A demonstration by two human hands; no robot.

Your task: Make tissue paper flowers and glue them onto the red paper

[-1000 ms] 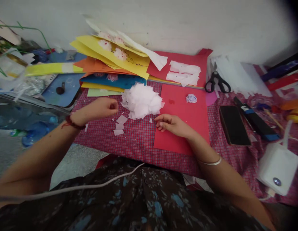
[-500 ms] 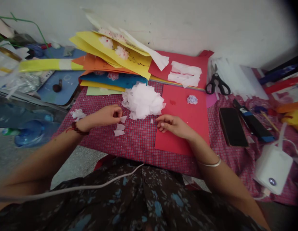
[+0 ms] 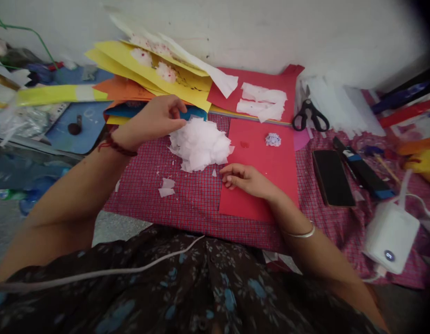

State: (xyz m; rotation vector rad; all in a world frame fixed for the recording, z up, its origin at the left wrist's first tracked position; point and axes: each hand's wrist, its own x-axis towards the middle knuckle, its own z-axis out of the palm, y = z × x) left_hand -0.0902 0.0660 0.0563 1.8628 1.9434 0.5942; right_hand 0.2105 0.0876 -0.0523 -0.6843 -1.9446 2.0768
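My left hand [image 3: 155,119] reaches over the checked cloth [image 3: 187,204], its fingers pinched at the top left edge of a fluffy pile of white tissue pieces [image 3: 200,144]. It seems to hold a small white piece. A red thread band is on that wrist. My right hand [image 3: 245,178] rests on the left edge of a red paper sheet [image 3: 267,167], fingers loosely curled under with nothing in them. Two small white paper pieces [image 3: 166,186] lie on the cloth below the pile.
Stacked yellow, orange and blue sheets [image 3: 148,79] lie at the back left. White strips [image 3: 262,102] sit on red paper, with scissors [image 3: 310,118] beside them. A small speckled paper ball [image 3: 272,139], a black phone [image 3: 332,177], a white box [image 3: 390,236] and a dark tool [image 3: 361,169] lie to the right.
My left hand pinched one of three small pieces on the cloth and moved up to the pile's top left edge. My right hand stayed on the red sheet.
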